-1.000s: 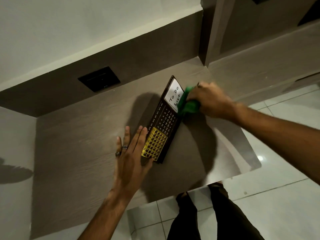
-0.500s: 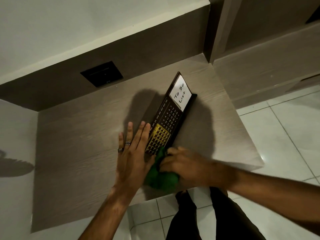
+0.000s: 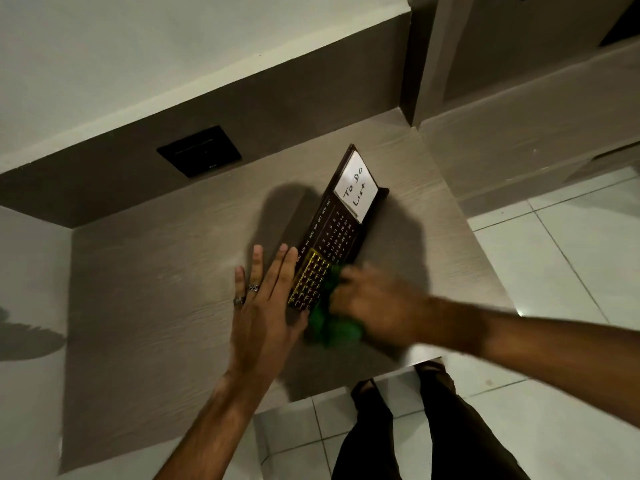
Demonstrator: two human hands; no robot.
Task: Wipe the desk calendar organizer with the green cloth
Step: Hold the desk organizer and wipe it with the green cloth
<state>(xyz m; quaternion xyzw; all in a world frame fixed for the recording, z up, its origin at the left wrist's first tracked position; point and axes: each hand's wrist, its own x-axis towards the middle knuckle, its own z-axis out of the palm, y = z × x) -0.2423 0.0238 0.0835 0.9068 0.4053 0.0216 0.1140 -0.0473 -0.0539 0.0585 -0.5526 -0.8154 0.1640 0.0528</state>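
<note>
The desk calendar organizer (image 3: pixel 334 233) is a long dark board lying slanted on the wooden desk (image 3: pixel 156 306), with a white "To Do List" note at its far end and a gold grid at its near end. My left hand (image 3: pixel 266 299) lies flat with spread fingers against the organizer's left edge near the gold grid. My right hand (image 3: pixel 374 306), blurred by motion, grips the bunched green cloth (image 3: pixel 329 323) against the organizer's near right corner. Part of the cloth is hidden under that hand.
A black wall plate (image 3: pixel 199 155) sits on the dark back panel behind the desk. The desk's front edge runs just below my hands, with white floor tiles (image 3: pixel 554 254) and my dark trouser legs (image 3: pixel 415 427) beyond it. A cabinet side (image 3: pixel 519 133) stands at the right.
My right hand carried the cloth from the note end down to the organizer's near end, then edged slightly up along its right side. My left hand stayed flat in place.
</note>
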